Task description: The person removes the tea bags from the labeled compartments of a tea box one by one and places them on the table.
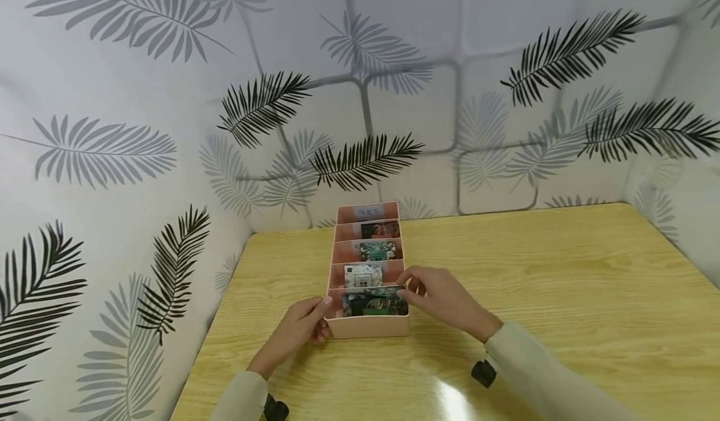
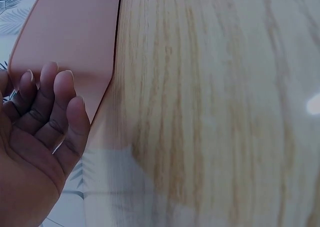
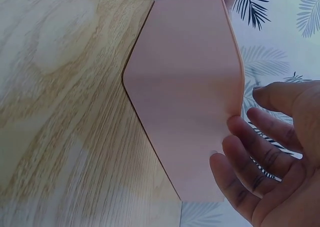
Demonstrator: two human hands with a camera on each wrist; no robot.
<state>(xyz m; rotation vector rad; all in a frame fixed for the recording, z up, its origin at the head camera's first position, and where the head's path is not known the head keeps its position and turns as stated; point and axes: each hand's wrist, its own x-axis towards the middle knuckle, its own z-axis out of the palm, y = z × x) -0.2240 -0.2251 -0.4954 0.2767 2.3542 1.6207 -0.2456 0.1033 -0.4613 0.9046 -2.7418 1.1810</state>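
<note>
Grips the pink box (image 1: 368, 328) on the tabletop (image 1: 562, 271) with the left hand (image 1: 304, 321), poises the right hand (image 1: 441, 293) at the nearest packet (image 1: 377, 305), pinch unclear, and could snag it on the divider (image 1: 336, 289) if pulling crookedly

Between the left hand (image 1: 298, 326) and right hand (image 1: 443, 293), an upright, five-compartment pink box (image 1: 368, 328) holds printed packets (image 1: 374, 306) in its four nearest compartments.

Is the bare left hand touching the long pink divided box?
Touching: the head view shows the left hand gripping the pink box, thumb on its rim.
</note>
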